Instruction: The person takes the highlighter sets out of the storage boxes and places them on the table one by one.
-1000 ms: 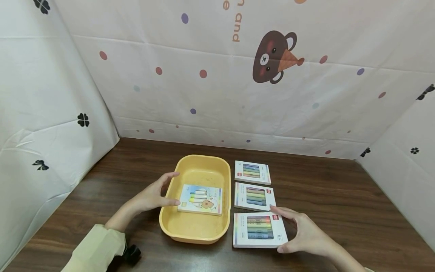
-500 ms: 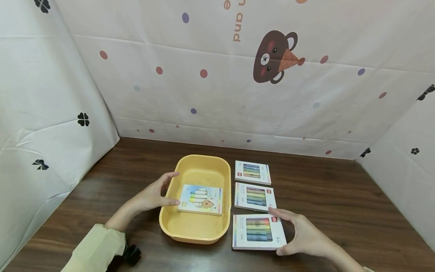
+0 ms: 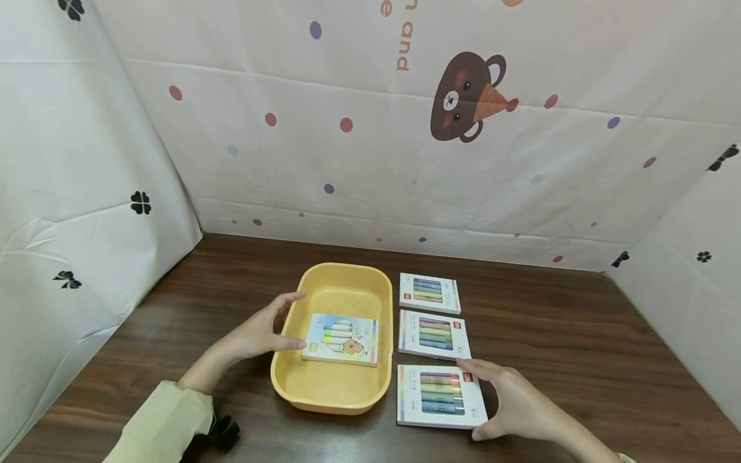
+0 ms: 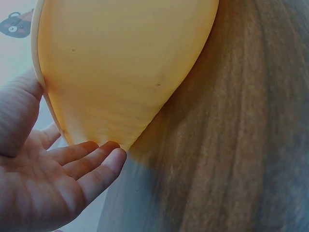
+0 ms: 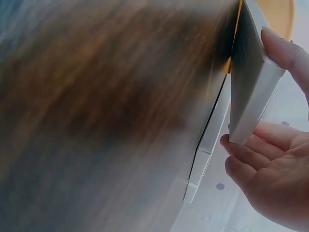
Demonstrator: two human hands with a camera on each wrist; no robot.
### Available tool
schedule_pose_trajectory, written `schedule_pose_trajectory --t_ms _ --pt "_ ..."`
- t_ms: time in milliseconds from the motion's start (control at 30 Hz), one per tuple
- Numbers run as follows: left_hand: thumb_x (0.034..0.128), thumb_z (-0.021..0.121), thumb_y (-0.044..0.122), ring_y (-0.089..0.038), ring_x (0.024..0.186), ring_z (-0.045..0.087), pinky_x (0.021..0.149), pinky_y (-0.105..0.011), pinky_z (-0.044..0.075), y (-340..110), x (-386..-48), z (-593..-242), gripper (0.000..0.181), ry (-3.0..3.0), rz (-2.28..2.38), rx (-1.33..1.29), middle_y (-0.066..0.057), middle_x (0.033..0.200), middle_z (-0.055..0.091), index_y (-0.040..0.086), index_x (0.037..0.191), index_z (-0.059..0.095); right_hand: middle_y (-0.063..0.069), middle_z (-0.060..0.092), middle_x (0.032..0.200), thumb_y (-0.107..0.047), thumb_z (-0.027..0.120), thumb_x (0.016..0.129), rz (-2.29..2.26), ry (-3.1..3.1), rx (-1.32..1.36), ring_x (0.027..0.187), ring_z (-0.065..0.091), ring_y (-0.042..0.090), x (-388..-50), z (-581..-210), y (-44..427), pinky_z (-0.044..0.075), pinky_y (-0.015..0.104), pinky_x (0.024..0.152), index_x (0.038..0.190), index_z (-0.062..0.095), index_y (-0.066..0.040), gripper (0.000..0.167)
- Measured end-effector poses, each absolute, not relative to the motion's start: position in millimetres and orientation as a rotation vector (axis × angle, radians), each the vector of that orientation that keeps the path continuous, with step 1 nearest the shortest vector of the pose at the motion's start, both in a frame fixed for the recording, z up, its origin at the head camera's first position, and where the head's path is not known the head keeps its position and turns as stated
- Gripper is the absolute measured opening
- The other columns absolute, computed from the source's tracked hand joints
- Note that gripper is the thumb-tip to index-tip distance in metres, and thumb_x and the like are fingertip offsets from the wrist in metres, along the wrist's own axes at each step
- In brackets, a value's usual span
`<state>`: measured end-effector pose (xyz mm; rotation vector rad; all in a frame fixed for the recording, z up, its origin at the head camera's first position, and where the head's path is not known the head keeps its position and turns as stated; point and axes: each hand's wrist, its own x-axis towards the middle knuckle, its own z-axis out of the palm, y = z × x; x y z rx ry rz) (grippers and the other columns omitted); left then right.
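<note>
A yellow plastic basin (image 3: 331, 386) stands on the table, and a flat picture box of pens (image 3: 341, 339) lies inside it. My left hand (image 3: 268, 330) holds the basin's left side, thumb and index finger over the rim; in the left wrist view the other fingertips touch the outer wall. My right hand (image 3: 514, 400) grips the right end of the nearest white box of coloured pens (image 3: 442, 397), thumb at the front corner, fingers at the back one. In the right wrist view this box is tilted against the table line and its underside shows.
Two more white window boxes lie flat in a column right of the basin: the middle box (image 3: 435, 335) and the far box (image 3: 429, 293). A black object (image 3: 224, 433) is beside the left sleeve. A printed white cloth (image 3: 370, 161) walls off the back and sides.
The nearest box has shifted slightly toward the front edge with my right hand, widening its gap from the middle box. My left hand and the basin stay in place.
</note>
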<state>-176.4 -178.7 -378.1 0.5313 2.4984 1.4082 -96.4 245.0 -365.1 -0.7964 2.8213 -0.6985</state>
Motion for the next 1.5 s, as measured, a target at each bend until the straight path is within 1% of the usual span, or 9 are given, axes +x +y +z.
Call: schedule_pose_trajectory --t_ms 200,433,567,800,933,1067,1300,1400,1500 --pt "0.0724 0.077 0.025 -0.049 0.129 0.019 0.098 -0.062 0.023 -179 -177 -379 0.084 2.5 1.404 0.524 -0.025 0.143 0.024 0.01 0.139 0.028 0.015 0.053 0.127 -0.042 0.083 0.055 -0.702 2.785 -0.788 0.114 0.05 0.032 -97 -364 247 0.044 0.044 0.088 0.127 0.049 0.0 0.09" --pt "0.0715 0.078 0.025 -0.047 0.13 0.02 0.099 -0.061 0.023 -178 -178 -381 0.084 2.495 1.413 0.493 -0.024 0.143 0.025 0.011 0.139 0.029 0.011 0.054 0.125 -0.045 0.082 0.057 -0.761 2.775 -0.767 0.113 0.05 0.029 -98 -361 248 0.044 0.038 0.089 0.126 0.051 -0.003 0.086" --pt "0.0717 0.078 0.026 -0.047 0.13 0.021 0.099 -0.062 0.023 -178 -177 -381 0.085 2.496 1.409 0.494 -0.024 0.143 0.025 0.011 0.139 0.028 0.009 0.055 0.125 -0.042 0.082 0.057 -0.799 2.781 -0.763 0.113 0.05 0.028 -98 -359 249 0.044 0.035 0.089 0.125 0.053 -0.004 0.084" --pt "0.0717 0.078 0.026 -0.047 0.129 0.022 0.099 -0.061 0.024 -178 -177 -381 0.084 2.499 1.404 0.488 -0.025 0.143 0.025 0.012 0.139 0.029 0.004 0.056 0.124 -0.037 0.083 0.058 -0.853 2.799 -0.774 0.114 0.05 0.018 -101 -358 249 0.042 0.028 0.089 0.125 0.054 -0.006 0.079" --pt "0.0717 0.078 0.026 -0.047 0.129 0.022 0.098 -0.062 0.024 -178 -177 -381 0.084 2.5 1.402 0.484 -0.025 0.143 0.025 0.012 0.139 0.029 0.006 0.056 0.125 -0.036 0.083 0.06 -0.919 2.777 -0.774 0.115 0.048 0.016 -104 -356 249 0.041 0.025 0.089 0.126 0.053 -0.006 0.078" --pt "0.0715 0.078 0.026 -0.048 0.129 0.022 0.098 -0.062 0.024 -179 -177 -382 0.084 2.499 1.405 0.485 -0.025 0.143 0.025 0.013 0.139 0.029 0.008 0.055 0.125 -0.035 0.082 0.061 -0.97 2.76 -0.798 0.115 0.049 0.017 -106 -355 248 0.04 0.023 0.09 0.127 0.052 -0.005 0.078" --pt "0.0719 0.077 0.026 -0.048 0.129 0.021 0.098 -0.062 0.024 -179 -177 -381 0.084 2.505 1.4 0.49 -0.026 0.143 0.025 0.013 0.139 0.029 0.008 0.055 0.125 -0.031 0.082 0.063 -1.025 2.76 -0.819 0.115 0.049 0.021 -109 -353 243 0.041 0.028 0.092 0.126 0.053 -0.005 0.074" --pt "0.0721 0.077 0.027 -0.048 0.129 0.021 0.098 -0.062 0.024 -178 -177 -381 0.084 2.506 1.398 0.491 -0.026 0.143 0.025 0.012 0.139 0.029 0.008 0.055 0.125 -0.031 0.082 0.064 -1.043 2.767 -0.839 0.116 0.048 0.017 -111 -353 241 0.04 0.026 0.093 0.126 0.053 -0.004 0.074" --pt "0.0723 0.077 0.027 -0.048 0.129 0.02 0.098 -0.062 0.023 -178 -176 -381 0.084 2.504 1.401 0.491 -0.025 0.143 0.024 0.011 0.139 0.028 0.01 0.055 0.124 -0.03 0.082 0.065 -1.084 2.753 -0.856 0.117 0.046 0.01 -114 -354 239 0.037 0.021 0.095 0.125 0.052 -0.001 0.073"
